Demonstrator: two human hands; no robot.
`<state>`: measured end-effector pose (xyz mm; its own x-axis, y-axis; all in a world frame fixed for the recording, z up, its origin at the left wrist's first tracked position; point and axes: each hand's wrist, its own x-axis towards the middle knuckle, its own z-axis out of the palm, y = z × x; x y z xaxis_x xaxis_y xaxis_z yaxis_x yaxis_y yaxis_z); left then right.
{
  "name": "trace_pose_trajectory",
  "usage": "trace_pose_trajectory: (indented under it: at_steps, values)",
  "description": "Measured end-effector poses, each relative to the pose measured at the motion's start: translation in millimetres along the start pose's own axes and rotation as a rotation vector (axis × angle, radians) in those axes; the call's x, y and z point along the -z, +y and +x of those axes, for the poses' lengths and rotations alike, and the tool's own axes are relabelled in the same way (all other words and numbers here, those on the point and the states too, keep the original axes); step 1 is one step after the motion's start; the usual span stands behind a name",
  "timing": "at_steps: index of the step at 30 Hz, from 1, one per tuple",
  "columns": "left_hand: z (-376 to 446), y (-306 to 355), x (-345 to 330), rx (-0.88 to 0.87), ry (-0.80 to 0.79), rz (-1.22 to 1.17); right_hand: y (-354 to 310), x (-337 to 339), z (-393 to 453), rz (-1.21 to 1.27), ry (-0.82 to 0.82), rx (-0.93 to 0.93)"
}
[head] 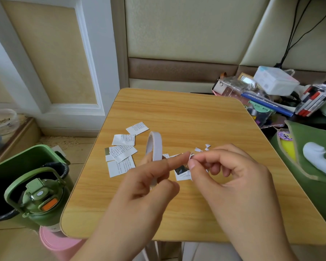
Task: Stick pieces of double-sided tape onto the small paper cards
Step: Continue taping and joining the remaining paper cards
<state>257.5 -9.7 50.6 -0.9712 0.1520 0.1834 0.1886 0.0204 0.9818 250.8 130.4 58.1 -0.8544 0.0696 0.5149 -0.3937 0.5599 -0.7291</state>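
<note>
Left hand [149, 178] holds pale ring-shaped double-sided tape roll [154, 146] upright, right hand [231, 170] pinches its small torn white piece [191, 156] just right of roll, above photo card [181, 171] on wooden bench [196, 117].

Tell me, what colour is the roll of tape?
The roll of tape is pale greyish-lilac, almost white, seen best in the head view.

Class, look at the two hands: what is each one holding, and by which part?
The left hand grips the tape roll by its lower rim. The right hand pinches a small piece of tape by its edge at the fingertips.
</note>
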Motion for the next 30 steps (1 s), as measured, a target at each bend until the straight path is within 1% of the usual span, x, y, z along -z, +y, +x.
trace_pose_trajectory:
  at_steps: [9,16,21,25,30]
  values:
    - [-3.8,4.6,1.1,0.102,-0.067,-0.262,-0.3,1.1,0.1,0.021,-0.011,-0.003]
    - [-2.5,2.8,3.5,0.157,-0.077,-0.341,0.4,1.1,-0.3,0.130,-0.049,-0.061]
    - [-0.3,-0.5,2.8,0.157,-0.088,-0.432,3.5,1.3,0.7,0.197,-0.069,-0.098]
    - [-0.1,-1.2,3.6,0.174,-0.103,-0.428,5.1,1.1,0.7,0.124,-0.040,-0.066]
    - [3.9,-2.0,4.1,0.169,-0.091,-0.304,5.9,0.1,6.5,-0.005,-0.018,-0.040]
